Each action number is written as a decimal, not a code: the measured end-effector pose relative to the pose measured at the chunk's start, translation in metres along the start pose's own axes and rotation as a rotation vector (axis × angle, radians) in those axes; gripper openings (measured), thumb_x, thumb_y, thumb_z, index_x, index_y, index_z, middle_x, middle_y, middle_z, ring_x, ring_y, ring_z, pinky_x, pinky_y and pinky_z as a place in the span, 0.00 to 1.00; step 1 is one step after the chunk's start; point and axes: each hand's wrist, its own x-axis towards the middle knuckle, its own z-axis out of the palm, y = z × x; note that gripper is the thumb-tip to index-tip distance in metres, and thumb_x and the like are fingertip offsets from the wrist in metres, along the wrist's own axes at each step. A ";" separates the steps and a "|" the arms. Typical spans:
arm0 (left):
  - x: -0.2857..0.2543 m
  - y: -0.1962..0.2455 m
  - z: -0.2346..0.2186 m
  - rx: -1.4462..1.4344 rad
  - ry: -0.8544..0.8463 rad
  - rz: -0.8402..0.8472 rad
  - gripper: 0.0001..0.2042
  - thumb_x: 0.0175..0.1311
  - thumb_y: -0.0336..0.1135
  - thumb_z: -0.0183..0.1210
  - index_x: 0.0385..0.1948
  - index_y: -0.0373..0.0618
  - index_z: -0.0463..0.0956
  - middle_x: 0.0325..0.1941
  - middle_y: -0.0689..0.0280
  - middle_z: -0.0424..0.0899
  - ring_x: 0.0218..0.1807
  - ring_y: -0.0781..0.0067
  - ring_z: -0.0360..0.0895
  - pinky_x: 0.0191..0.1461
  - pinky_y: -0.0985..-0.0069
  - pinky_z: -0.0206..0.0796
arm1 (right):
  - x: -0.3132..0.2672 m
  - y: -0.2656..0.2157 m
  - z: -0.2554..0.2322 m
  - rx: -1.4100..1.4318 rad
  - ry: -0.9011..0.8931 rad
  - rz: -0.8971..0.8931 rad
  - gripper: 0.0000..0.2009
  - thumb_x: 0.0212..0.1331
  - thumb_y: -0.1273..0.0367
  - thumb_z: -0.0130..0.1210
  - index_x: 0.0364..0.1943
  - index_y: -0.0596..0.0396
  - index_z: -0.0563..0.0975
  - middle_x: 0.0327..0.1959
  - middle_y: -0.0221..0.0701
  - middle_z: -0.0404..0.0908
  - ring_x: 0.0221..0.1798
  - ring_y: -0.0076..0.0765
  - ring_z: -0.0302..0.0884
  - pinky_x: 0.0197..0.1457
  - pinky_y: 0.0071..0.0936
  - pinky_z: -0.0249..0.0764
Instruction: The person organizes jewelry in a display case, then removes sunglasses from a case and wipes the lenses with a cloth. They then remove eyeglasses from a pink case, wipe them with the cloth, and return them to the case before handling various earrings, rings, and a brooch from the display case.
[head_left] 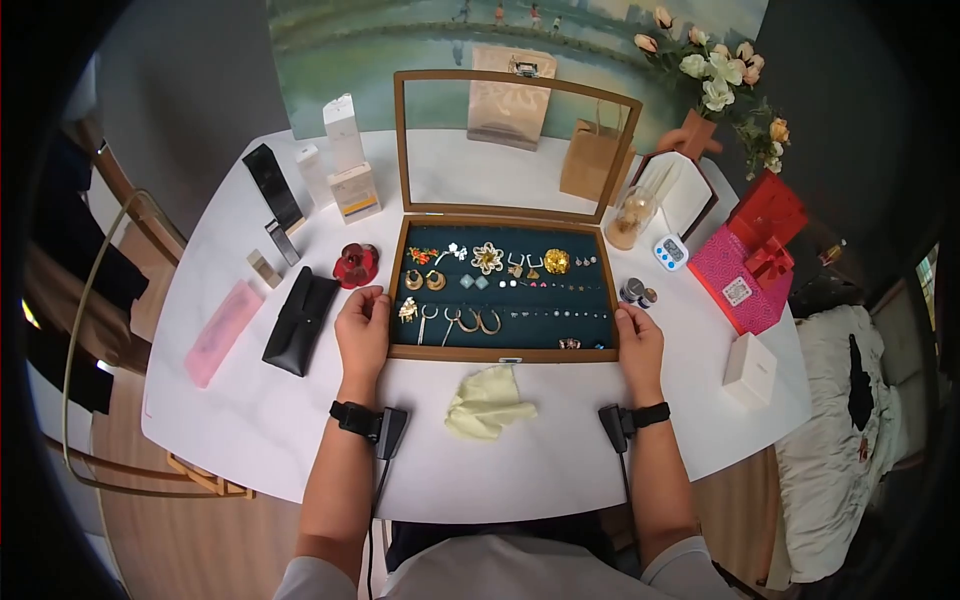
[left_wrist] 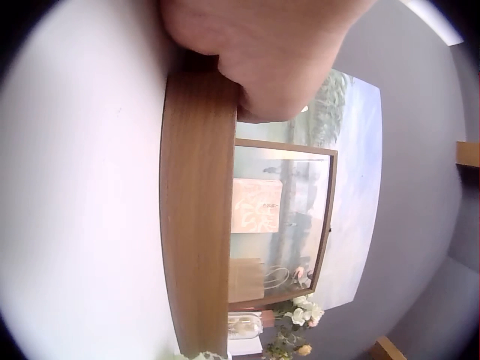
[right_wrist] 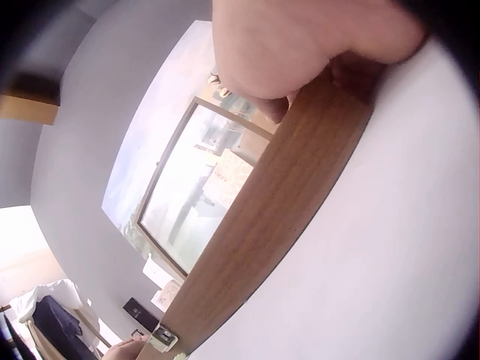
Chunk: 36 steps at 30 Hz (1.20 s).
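Note:
A wooden jewelry box [head_left: 505, 354] lies on the table with its glass lid [head_left: 515, 75] standing up at the back. Rows of earrings and brooches [head_left: 487, 258] fill its dark green lining. My left hand [head_left: 362, 325] grips the left side near the front corner, the thumb at the top edge. At the opposite side, my right hand [head_left: 640, 345] holds the box the same way. Both wrist views show the brown front wall [left_wrist: 196, 217] running away from the hand. A metal clasp [right_wrist: 163, 338] sits midway along it. Just in front lies a crumpled pale yellow cloth [head_left: 488, 403].
Left of the box are a red flower [head_left: 357, 265], a black case [head_left: 300, 320], a pink pouch [head_left: 223, 333] and several small cartons [head_left: 343, 130]. On the right stand a glass dome [head_left: 632, 217], a timer [head_left: 671, 252], a red-pink gift box [head_left: 745, 265] and a white box [head_left: 750, 370].

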 end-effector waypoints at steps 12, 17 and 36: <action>0.000 0.002 0.000 0.107 0.012 0.027 0.11 0.68 0.34 0.58 0.41 0.35 0.81 0.32 0.62 0.85 0.34 0.76 0.79 0.42 0.77 0.71 | -0.004 0.003 -0.003 0.075 -0.128 0.044 0.24 0.61 0.64 0.64 0.58 0.64 0.77 0.46 0.39 0.84 0.47 0.33 0.81 0.54 0.27 0.75; -0.002 0.009 0.003 0.143 0.059 0.001 0.11 0.69 0.35 0.57 0.40 0.35 0.81 0.30 0.62 0.85 0.33 0.77 0.78 0.40 0.77 0.70 | -0.007 -0.010 -0.017 -0.130 -0.306 -0.249 0.48 0.40 0.64 0.77 0.70 0.59 0.63 0.67 0.46 0.68 0.71 0.50 0.63 0.74 0.38 0.59; -0.003 0.018 0.003 0.106 -0.051 -0.082 0.14 0.72 0.35 0.56 0.47 0.32 0.81 0.37 0.68 0.85 0.39 0.83 0.76 0.46 0.82 0.68 | -0.006 -0.012 -0.015 -0.233 -0.357 -0.281 0.51 0.30 0.70 0.79 0.69 0.50 0.67 0.72 0.41 0.64 0.72 0.49 0.61 0.73 0.38 0.63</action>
